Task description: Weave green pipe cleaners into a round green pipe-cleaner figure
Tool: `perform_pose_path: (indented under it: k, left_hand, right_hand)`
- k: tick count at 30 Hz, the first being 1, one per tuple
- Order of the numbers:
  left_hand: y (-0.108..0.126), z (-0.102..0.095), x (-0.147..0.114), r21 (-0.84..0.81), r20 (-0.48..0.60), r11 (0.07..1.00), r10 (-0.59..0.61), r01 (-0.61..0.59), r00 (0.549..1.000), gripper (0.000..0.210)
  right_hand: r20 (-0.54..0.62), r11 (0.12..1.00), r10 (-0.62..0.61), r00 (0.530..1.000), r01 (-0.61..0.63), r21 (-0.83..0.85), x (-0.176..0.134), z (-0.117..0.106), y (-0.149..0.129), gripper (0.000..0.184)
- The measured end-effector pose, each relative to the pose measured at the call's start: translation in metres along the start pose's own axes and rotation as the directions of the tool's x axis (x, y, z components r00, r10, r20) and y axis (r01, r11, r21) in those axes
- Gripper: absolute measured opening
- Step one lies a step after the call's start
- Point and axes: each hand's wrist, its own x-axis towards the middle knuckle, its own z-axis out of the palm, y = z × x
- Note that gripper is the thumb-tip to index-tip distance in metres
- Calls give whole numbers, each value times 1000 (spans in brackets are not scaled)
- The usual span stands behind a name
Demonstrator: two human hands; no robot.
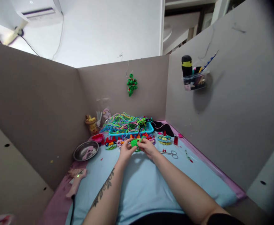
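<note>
Both hands meet at the middle of the table, raised a little above the blue cloth (146, 184). Between them is a bright green coiled piece (134, 143), which looks like bent pipe cleaner. My left hand (127, 150) is closed on its left side, with the thumb at its lower edge. On the other side, the fingers of my right hand (148, 148) pinch it, and a green end sticks up there. A blue basket (114, 135) heaped with loose pipe cleaners (125, 121) stands just behind. Scissors (173, 154) lie to the right of my right hand.
A pink glue gun (77, 182) with a lit green light lies at left, below a metal bowl (82, 153). Several finished colourful pieces (164, 138) sit near the basket. Grey panels (123, 87) enclose the table; a green ornament (131, 84) and a pen holder (194, 82) hang there.
</note>
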Motion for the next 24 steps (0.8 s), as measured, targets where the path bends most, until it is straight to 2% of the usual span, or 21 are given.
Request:
perform_pose_path:
  k: [9, 18, 24]
  left_hand:
    - [7, -3, -1, -23, 16, 999, -48, 48, 999, 56]
    - [1, -3, 1, 61, 16, 998, -10, 9, 1000, 53]
    - [4, -1, -2, 79, 6, 997, -11, 11, 1000, 53]
  right_hand:
    - [-3, 992, 113, 994, -113, 55, -1, 0, 0, 36]
    - [-14, 996, 87, 996, -87, 13, 1, -2, 3, 37]
    - [-27, 990, 86, 996, -89, -105, 0, -1, 4, 38]
